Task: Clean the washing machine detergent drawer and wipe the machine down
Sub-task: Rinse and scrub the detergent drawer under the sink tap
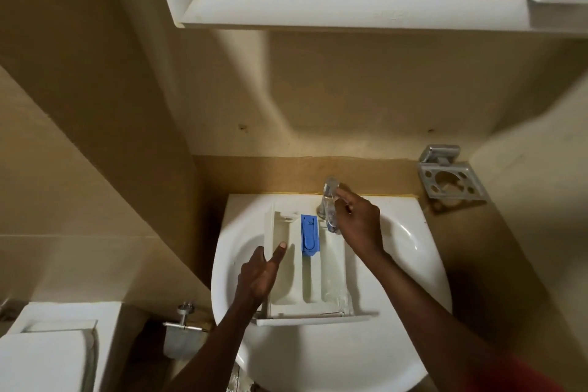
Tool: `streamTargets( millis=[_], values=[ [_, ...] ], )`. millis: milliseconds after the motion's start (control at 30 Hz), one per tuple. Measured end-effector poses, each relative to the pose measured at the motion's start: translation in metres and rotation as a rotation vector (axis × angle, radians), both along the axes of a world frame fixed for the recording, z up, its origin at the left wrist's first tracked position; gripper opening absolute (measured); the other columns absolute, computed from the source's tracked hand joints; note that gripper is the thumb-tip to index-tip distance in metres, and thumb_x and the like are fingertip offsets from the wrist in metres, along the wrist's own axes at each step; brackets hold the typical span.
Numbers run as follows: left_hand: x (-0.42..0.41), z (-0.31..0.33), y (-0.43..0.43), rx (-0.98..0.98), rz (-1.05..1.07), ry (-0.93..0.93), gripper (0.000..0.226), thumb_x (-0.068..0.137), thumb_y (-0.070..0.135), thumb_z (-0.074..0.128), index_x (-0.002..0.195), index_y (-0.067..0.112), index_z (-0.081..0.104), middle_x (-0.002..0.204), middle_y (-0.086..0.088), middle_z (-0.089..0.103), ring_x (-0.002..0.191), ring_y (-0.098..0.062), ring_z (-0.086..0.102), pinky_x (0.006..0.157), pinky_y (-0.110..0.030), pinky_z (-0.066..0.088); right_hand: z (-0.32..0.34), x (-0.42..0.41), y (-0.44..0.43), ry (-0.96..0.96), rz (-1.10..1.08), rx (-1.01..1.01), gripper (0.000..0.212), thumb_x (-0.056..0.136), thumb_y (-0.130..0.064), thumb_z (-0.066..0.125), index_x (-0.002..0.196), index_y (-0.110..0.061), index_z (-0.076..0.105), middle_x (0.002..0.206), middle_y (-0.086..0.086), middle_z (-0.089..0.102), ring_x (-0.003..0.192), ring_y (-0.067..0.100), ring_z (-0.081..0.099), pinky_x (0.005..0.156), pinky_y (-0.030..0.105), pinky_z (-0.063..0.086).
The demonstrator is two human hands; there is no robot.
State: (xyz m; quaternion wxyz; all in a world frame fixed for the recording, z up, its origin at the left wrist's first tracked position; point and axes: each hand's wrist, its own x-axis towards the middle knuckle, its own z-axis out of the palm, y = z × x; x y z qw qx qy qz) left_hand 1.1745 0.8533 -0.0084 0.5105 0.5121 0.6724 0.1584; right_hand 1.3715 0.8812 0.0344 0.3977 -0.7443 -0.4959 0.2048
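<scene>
The left hand [259,274] clamps the detergent drawer [307,267] by its near wall; the right hand [356,223] pinches the tap [331,200]. The drawer looks light, stiff, likely slippery when wet; wall edges suit gripping.

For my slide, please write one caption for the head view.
Left hand steadies white plastic detergent drawer in white ceramic sink; right hand touches chrome tap.

Both bare forearms reach forward and inward from the lower edge. Left hand [259,272] clamps the detergent drawer [307,267] wall, thumb laid inside, fingers hidden behind. Right hand [358,223] stretches further, wrist bent, fingertips [342,192] closed on the tap handle [331,186].
</scene>
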Motion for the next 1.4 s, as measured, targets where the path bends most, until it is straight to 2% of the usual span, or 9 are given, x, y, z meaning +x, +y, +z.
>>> streamTargets(
  millis=[100, 233, 333, 467, 633, 800, 1033, 1200, 1400],
  values=[
    [-0.001, 0.001, 0.000, 0.004, 0.013, -0.010, 0.085, 0.076, 0.084, 0.037, 0.132, 0.021, 0.050, 0.130, -0.005, 0.062, 0.111, -0.028, 0.060, 0.099, -0.049, 0.048, -0.009, 0.010, -0.014, 0.193, -0.025, -0.018, 0.033, 0.095, -0.014, 0.053, 0.126, -0.021, 0.063, 0.109, -0.008, 0.066, 0.097, 0.011, 0.063, 0.069, 0.005, 0.043],
    [-0.012, 0.006, 0.003, -0.092, 0.001, -0.037, 0.075, 0.083, 0.075, 0.044, 0.134, 0.020, 0.051, 0.124, -0.002, 0.061, 0.102, -0.023, 0.060, 0.078, -0.037, 0.051, -0.038, 0.017, -0.050, 0.222, -0.083, -0.155, 0.022, 0.093, -0.014, 0.055, 0.113, -0.019, 0.063, 0.103, -0.005, 0.066, 0.097, 0.015, 0.063, 0.073, 0.019, 0.043],
    [-0.030, 0.004, 0.009, -0.132, -0.032, -0.070, 0.082, 0.066, 0.082, 0.049, 0.125, 0.026, 0.062, 0.116, 0.000, 0.070, 0.104, -0.023, 0.066, 0.096, -0.044, 0.050, -0.054, 0.015, -0.069, 0.290, -0.087, -0.273, 0.025, 0.094, -0.025, 0.058, 0.118, -0.019, 0.060, 0.111, -0.004, 0.064, 0.103, 0.016, 0.061, 0.081, 0.023, 0.046],
    [-0.043, 0.020, 0.015, -0.206, -0.040, -0.140, 0.047, 0.089, 0.057, 0.054, 0.123, 0.026, 0.064, 0.102, 0.004, 0.073, 0.099, -0.020, 0.068, 0.100, -0.044, 0.049, -0.062, 0.004, -0.076, 0.566, 0.007, -0.539, 0.041, 0.089, -0.049, 0.061, 0.123, -0.027, 0.052, 0.114, -0.003, 0.063, 0.100, 0.016, 0.064, 0.086, 0.038, 0.056],
    [-0.053, 0.029, 0.008, -0.319, -0.083, -0.186, 0.030, 0.098, 0.044, 0.045, 0.122, 0.027, 0.052, 0.107, 0.014, 0.059, 0.100, -0.006, 0.055, 0.097, -0.030, 0.031, -0.051, -0.008, -0.086, 0.750, 0.238, -0.652, 0.026, 0.098, -0.044, 0.050, 0.120, -0.034, 0.058, 0.110, -0.007, 0.072, 0.098, 0.017, 0.071, 0.076, 0.036, 0.059],
    [-0.085, 0.014, 0.004, -0.369, 0.020, -0.300, 0.082, 0.057, 0.073, 0.075, 0.126, 0.031, 0.063, 0.135, 0.002, 0.062, 0.132, -0.023, 0.049, 0.117, -0.047, 0.029, -0.030, -0.020, -0.082, 0.671, 0.369, -0.629, 0.019, 0.101, -0.040, 0.044, 0.116, -0.040, 0.056, 0.106, -0.016, 0.070, 0.091, 0.007, 0.070, 0.071, 0.027, 0.058],
    [-0.076, 0.040, 0.003, -0.159, 0.046, -0.394, 0.050, 0.077, 0.054, 0.072, 0.121, 0.036, 0.055, 0.115, 0.008, 0.068, 0.105, -0.015, 0.063, 0.097, -0.042, 0.048, 0.003, -0.016, -0.040, 0.321, 0.462, -0.473, 0.041, 0.085, -0.062, 0.045, 0.116, -0.037, 0.057, 0.112, 0.005, 0.069, 0.103, 0.023, 0.066, 0.095, 0.049, 0.051],
    [-0.061, 0.049, 0.011, 0.003, 0.035, -0.427, 0.057, 0.079, 0.039, 0.074, 0.131, 0.035, 0.050, 0.119, 0.005, 0.068, 0.110, -0.020, 0.065, 0.102, -0.050, 0.047, 0.034, -0.006, -0.016, 0.175, 0.468, -0.371, 0.035, 0.101, -0.033, 0.043, 0.136, -0.029, 0.047, 0.120, -0.001, 0.064, 0.103, 0.016, 0.062, 0.093, 0.036, 0.049],
    [-0.044, 0.053, 0.018, 0.147, -0.092, -0.402, 0.049, 0.088, 0.013, 0.069, 0.123, 0.041, 0.048, 0.116, 0.011, 0.066, 0.108, -0.013, 0.064, 0.085, -0.031, 0.055, 0.045, 0.007, -0.013, 0.112, 0.406, -0.288, 0.044, 0.101, -0.023, 0.042, 0.144, -0.026, 0.036, 0.128, -0.006, 0.057, 0.110, 0.015, 0.055, 0.091, 0.028, 0.042]
  ],
)
